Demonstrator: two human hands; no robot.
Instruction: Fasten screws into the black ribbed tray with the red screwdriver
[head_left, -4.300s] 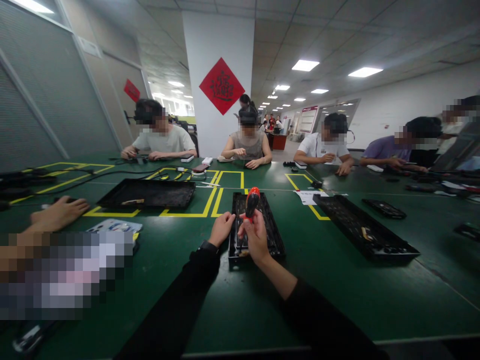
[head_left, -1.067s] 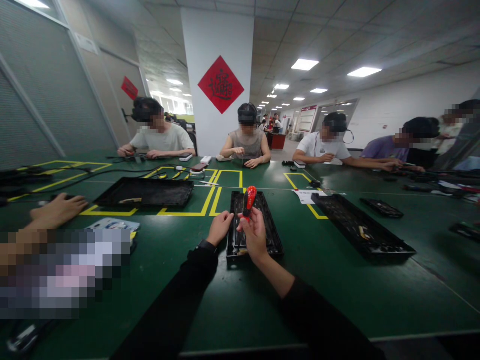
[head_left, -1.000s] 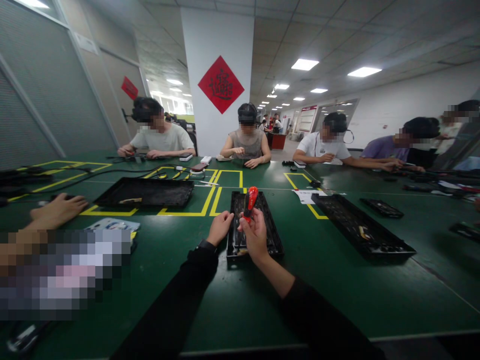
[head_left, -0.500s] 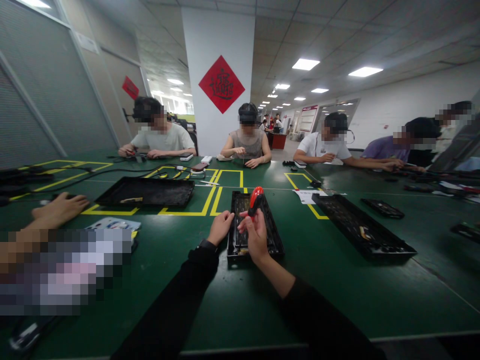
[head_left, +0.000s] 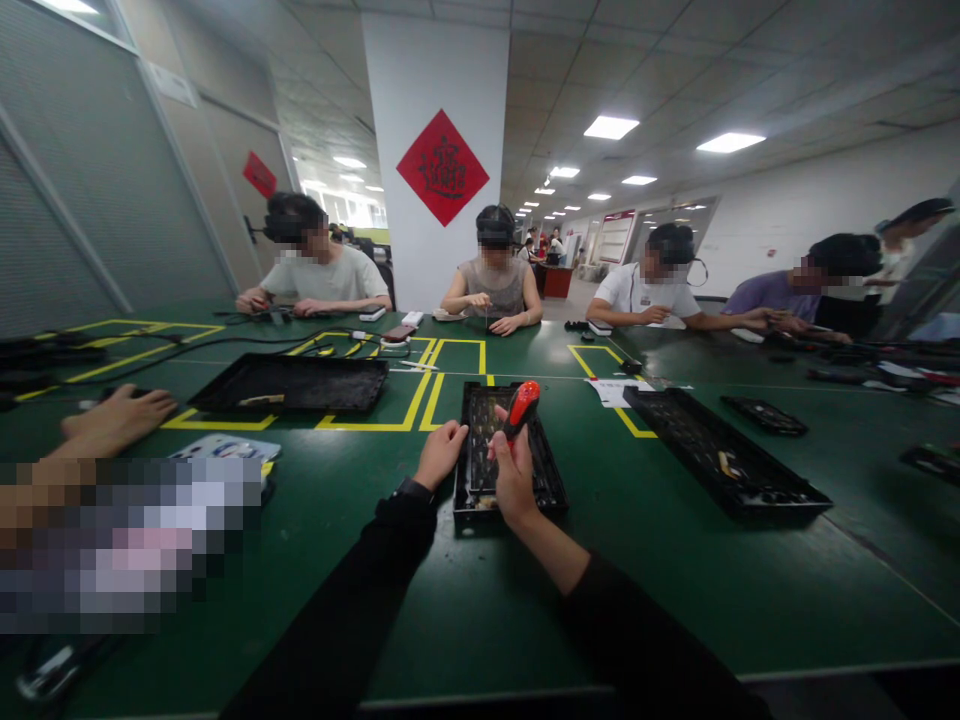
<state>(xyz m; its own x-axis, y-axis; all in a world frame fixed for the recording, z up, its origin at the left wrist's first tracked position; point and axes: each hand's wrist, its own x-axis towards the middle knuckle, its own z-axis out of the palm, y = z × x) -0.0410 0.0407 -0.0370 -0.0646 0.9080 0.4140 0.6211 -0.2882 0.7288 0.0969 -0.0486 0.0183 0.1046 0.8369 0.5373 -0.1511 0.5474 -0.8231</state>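
In front of me on the green table lies a black tray [head_left: 553, 482], its long side pointing away from me. Inside it is a dark flat part [head_left: 482, 460] with small pale bits, partly covered by my hands. My left hand [head_left: 441, 455] is closed at the tray's left rim, fingertips on the edge. Over the tray's right half, my right hand [head_left: 516, 480] grips a screwdriver [head_left: 524, 405] by its red and black handle. The handle's rounded end tilts up and to the right. The screwdriver's shaft and tip cannot be made out.
Another black tray [head_left: 300, 388] lies to the left, and a long one [head_left: 720, 450] to the right beside a small black part [head_left: 763, 415]. A co-worker's hand [head_left: 124, 415] rests at the left. Several people sit across the table. Cables [head_left: 187, 345] run along the far left.
My right hand has shifted slightly, and the screwdriver handle has tipped a little to the right and down. My left hand and the tray stay put.
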